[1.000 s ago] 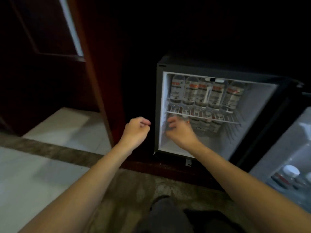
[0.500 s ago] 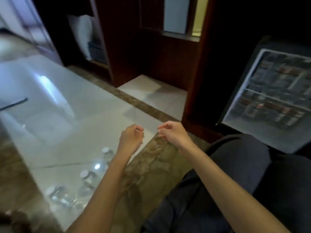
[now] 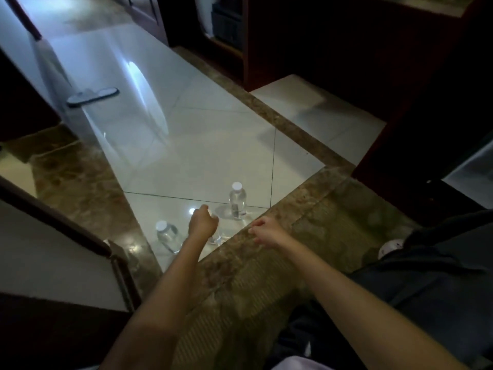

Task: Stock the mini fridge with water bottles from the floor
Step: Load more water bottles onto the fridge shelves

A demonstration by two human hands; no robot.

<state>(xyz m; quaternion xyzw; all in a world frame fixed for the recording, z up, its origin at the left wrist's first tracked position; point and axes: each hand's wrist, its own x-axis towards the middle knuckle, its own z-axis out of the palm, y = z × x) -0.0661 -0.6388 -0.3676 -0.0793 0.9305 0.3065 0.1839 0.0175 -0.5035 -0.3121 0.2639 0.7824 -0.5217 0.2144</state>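
Note:
Clear water bottles with white caps stand on the pale floor tiles. One upright bottle (image 3: 237,201) is just beyond my hands. A second bottle (image 3: 167,237) stands left of my left wrist. A third white cap (image 3: 192,211) shows beside my knuckles, its body hidden. My left hand (image 3: 202,222) hovers over the bottles with fingers loosely curled and holds nothing. My right hand (image 3: 266,232) hangs over the brown marble strip, fingers relaxed and empty. A pale sliver of the mini fridge (image 3: 474,169) shows at the right edge.
Dark wooden cabinetry (image 3: 346,49) runs along the back and right. A door with a metal handle (image 3: 92,96) stands at the left. A brown marble border (image 3: 266,263) lies under my arms. My knee in dark trousers (image 3: 440,263) fills the lower right.
My view has swung left from the open fridge down to the floor. Both hands came away from the fridge and now hang low over the bottles on the tiles.

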